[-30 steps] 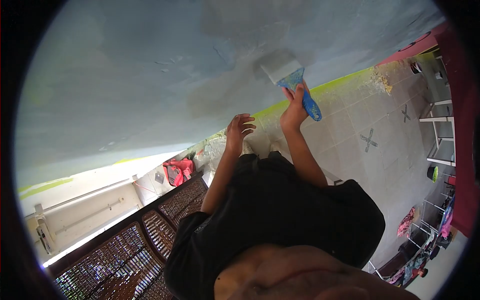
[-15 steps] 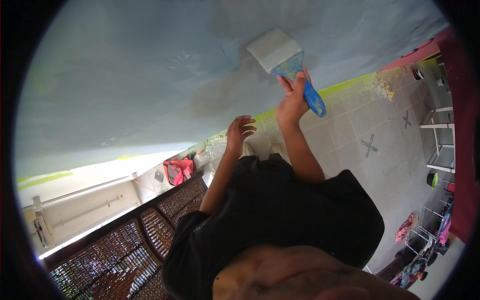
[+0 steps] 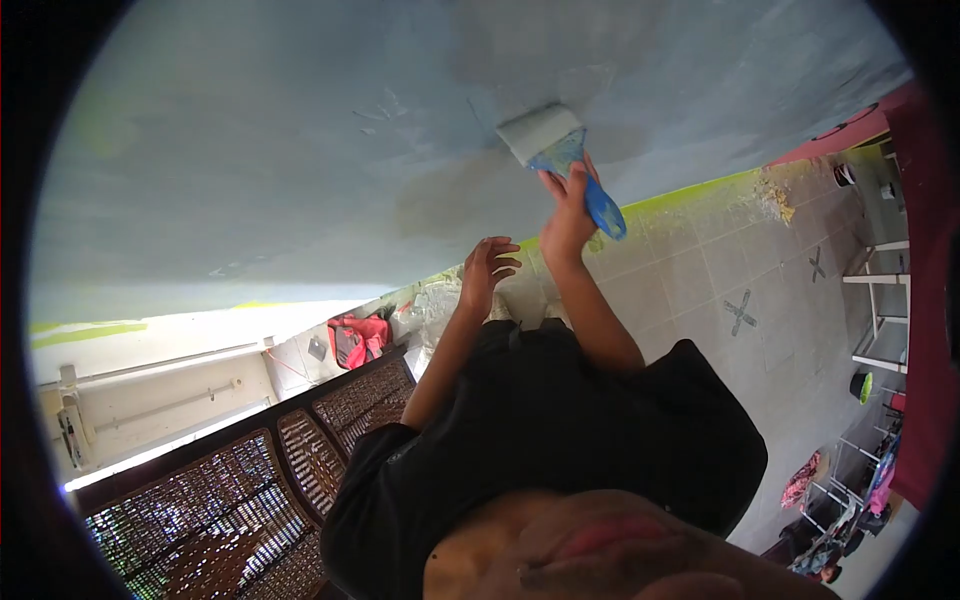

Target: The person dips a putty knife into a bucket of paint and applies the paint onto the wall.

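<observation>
My right hand is wrapped round the blue handle of a wide scraper, whose pale flat blade lies at the grey wall beside a darker patch. Blue and yellowish smears mark the scraper's body. To the left, my left hand is held up near the wall's lower edge with its fingers apart and nothing in it. Thin scratches show on the wall left of the blade.
A tiled floor with taped crosses lies at the right. A red bag and a woven wooden panel are at the left. Farther right stand a white metal frame, a dark bucket and a rack with cloths.
The scraper and my right hand moved up the wall, then back down and slightly left. My left hand shifted a little to the right. The view has tilted slightly.
</observation>
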Demonstrator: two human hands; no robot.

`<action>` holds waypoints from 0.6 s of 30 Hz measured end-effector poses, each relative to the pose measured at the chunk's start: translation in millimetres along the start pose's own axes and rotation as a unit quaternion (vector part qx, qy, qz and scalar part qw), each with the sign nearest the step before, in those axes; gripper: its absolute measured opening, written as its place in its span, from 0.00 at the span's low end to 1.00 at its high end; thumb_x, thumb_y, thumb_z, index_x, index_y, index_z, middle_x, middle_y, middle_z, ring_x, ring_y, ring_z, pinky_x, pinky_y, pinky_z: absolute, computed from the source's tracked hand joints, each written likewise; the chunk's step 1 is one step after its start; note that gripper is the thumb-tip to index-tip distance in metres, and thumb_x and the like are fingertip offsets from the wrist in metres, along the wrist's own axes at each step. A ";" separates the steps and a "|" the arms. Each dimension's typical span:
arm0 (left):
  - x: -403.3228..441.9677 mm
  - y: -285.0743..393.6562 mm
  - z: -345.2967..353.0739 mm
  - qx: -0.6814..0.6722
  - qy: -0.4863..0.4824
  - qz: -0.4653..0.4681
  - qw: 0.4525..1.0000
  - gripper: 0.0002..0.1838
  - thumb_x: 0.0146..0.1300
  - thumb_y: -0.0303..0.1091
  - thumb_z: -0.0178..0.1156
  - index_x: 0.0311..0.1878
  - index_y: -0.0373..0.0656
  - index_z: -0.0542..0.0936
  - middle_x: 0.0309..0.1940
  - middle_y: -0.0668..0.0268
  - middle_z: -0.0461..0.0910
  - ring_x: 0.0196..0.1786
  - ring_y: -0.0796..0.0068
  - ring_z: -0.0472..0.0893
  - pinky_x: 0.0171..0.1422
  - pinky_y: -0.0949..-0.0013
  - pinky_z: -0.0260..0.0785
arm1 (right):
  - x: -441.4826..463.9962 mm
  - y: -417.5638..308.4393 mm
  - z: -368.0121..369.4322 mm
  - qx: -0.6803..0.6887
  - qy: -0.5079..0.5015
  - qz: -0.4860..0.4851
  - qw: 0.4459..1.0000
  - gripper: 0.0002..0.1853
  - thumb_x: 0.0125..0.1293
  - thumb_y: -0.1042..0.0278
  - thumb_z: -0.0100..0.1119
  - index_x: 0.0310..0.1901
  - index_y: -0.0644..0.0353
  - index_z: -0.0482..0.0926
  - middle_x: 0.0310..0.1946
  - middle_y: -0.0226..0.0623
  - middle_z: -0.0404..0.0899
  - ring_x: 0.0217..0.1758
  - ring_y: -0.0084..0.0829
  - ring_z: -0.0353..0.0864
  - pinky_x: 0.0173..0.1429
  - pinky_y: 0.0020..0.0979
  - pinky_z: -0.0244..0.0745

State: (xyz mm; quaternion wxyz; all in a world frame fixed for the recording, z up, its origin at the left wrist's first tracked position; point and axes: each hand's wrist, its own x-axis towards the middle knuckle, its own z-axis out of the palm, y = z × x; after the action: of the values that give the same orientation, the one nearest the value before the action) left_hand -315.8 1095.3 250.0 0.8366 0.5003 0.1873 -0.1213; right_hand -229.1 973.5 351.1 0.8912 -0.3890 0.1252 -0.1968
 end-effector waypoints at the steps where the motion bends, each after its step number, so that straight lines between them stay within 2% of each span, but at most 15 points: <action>1: 1.7 -0.5 -0.1 -0.001 -0.001 -0.001 1.000 0.21 0.73 0.46 0.41 0.52 0.39 0.74 0.45 0.60 0.80 0.42 0.67 0.80 0.49 0.65 0.70 | -2.1 -6.3 -6.4 -0.009 -0.016 -0.010 1.000 0.24 0.71 0.62 0.52 0.61 0.73 0.68 0.52 0.47 0.76 0.49 0.37 0.81 0.58 0.36 0.79; 3: 1.2 -2.2 -2.0 -0.002 0.001 -0.005 1.000 0.21 0.73 0.46 0.41 0.53 0.40 0.74 0.45 0.60 0.80 0.42 0.68 0.80 0.49 0.66 0.71 | -9.4 -20.6 -19.5 -0.045 -0.030 -0.016 0.998 0.25 0.72 0.61 0.52 0.62 0.72 0.67 0.54 0.48 0.75 0.50 0.37 0.80 0.58 0.36 0.78; 6: 2.5 -1.8 -1.3 -0.003 0.000 0.001 1.000 0.20 0.73 0.46 0.41 0.53 0.40 0.74 0.45 0.60 0.80 0.43 0.68 0.80 0.49 0.66 0.71 | -16.9 -7.9 -49.1 -0.101 0.012 -0.029 0.994 0.25 0.72 0.59 0.53 0.61 0.71 0.68 0.53 0.46 0.75 0.49 0.39 0.80 0.58 0.35 0.77; 10: 1.0 -2.2 -0.8 -0.003 0.012 0.012 1.000 0.20 0.73 0.46 0.41 0.53 0.41 0.74 0.45 0.60 0.80 0.42 0.68 0.80 0.49 0.67 0.71 | 0.5 57.6 -83.1 -0.083 0.092 0.074 0.990 0.23 0.70 0.63 0.53 0.60 0.71 0.68 0.53 0.46 0.75 0.50 0.40 0.80 0.57 0.33 0.79; 12: 2.4 -4.4 -1.9 0.001 0.026 0.013 1.000 0.20 0.73 0.46 0.41 0.53 0.40 0.74 0.45 0.60 0.80 0.42 0.68 0.80 0.48 0.67 0.71 | 5.8 61.7 -58.0 -0.069 0.049 0.074 0.994 0.23 0.70 0.64 0.53 0.60 0.71 0.68 0.52 0.46 0.75 0.51 0.41 0.80 0.55 0.33 0.80; 14: 1.2 -1.9 -1.3 0.005 0.042 0.024 0.999 0.21 0.73 0.47 0.41 0.52 0.41 0.75 0.43 0.60 0.81 0.40 0.69 0.81 0.48 0.67 0.71 | -2.9 33.9 -7.1 -0.026 0.007 0.059 0.998 0.24 0.70 0.63 0.53 0.61 0.71 0.68 0.53 0.46 0.74 0.52 0.43 0.79 0.57 0.34 0.79; 18: -0.9 -6.4 -6.3 -0.018 0.064 0.016 0.998 0.21 0.73 0.46 0.41 0.52 0.41 0.75 0.43 0.60 0.81 0.40 0.69 0.81 0.47 0.67 0.71 | -20.5 -5.6 4.0 -0.029 -0.054 0.001 0.998 0.26 0.71 0.60 0.53 0.64 0.70 0.65 0.56 0.48 0.72 0.54 0.44 0.78 0.60 0.37 0.77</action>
State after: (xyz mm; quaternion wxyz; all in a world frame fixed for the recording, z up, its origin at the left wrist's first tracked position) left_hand -320.3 1097.9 242.6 0.8335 0.4950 0.2347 -0.0726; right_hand -247.2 981.8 359.4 0.8850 -0.4251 0.0825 -0.1710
